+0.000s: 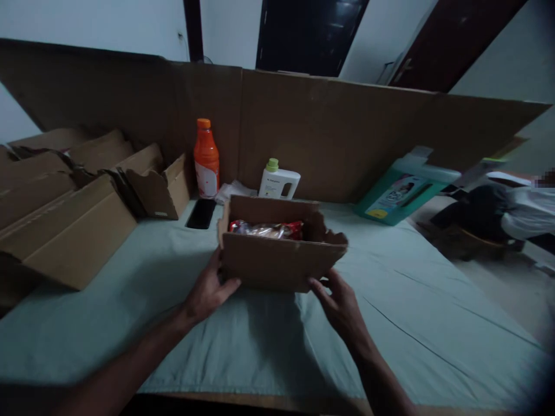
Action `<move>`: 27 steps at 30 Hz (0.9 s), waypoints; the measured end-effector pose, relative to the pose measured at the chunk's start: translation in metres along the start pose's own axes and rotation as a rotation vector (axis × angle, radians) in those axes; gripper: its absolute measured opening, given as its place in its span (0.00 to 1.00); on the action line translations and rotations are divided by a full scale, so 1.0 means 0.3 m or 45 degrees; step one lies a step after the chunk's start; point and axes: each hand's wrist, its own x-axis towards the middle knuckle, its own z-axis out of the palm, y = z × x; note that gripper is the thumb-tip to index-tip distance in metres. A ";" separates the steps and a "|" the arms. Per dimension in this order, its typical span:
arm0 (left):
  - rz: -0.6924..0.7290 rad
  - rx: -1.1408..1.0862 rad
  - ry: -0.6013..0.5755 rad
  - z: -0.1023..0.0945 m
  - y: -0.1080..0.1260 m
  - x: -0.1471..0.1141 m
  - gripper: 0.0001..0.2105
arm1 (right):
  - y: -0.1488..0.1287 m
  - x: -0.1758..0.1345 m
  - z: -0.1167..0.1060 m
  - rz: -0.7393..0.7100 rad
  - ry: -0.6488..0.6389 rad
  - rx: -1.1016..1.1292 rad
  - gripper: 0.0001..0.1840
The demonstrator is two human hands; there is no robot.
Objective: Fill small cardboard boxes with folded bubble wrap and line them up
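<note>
An open-topped cardboard box (266, 263) with torn edges is between my hands, over the middle of the cloth-covered table. Inside it lies a clear plastic packet with red ends (269, 230); its contents cannot be made out. My left hand (210, 292) grips the box's left lower corner, thumb across the front face. At the right lower corner my right hand (336, 294) holds on, its thumb in front and its other fingers partly hidden by the cardboard. Whether the box's base touches the cloth is hard to tell.
Several open cardboard boxes (78, 231) crowd the left side. Behind my box stand an orange bottle (207, 159), a white bottle with green cap (280, 180) and a black phone (202, 214). A green jug (403, 188) leans at right. A cardboard wall (303, 133) spans the back; a person sits beyond, right.
</note>
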 end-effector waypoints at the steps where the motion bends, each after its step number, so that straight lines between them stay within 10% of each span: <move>1: 0.035 -0.016 -0.007 0.026 0.018 0.014 0.34 | 0.000 0.008 -0.027 0.024 0.040 0.018 0.20; 8: 0.112 0.019 0.163 0.048 0.033 -0.103 0.34 | 0.023 -0.012 -0.063 0.053 0.011 -0.058 0.20; 18: -0.139 0.064 1.041 -0.327 -0.090 -0.346 0.33 | -0.342 0.327 0.698 -0.482 -0.585 0.415 0.23; 22: -0.180 -0.036 1.146 -0.365 -0.133 -0.336 0.37 | -0.366 0.331 0.961 -0.495 -0.502 0.389 0.32; 27: -0.172 -0.127 1.181 -0.356 -0.174 -0.318 0.38 | -0.304 0.267 1.109 -0.511 -0.365 0.305 0.39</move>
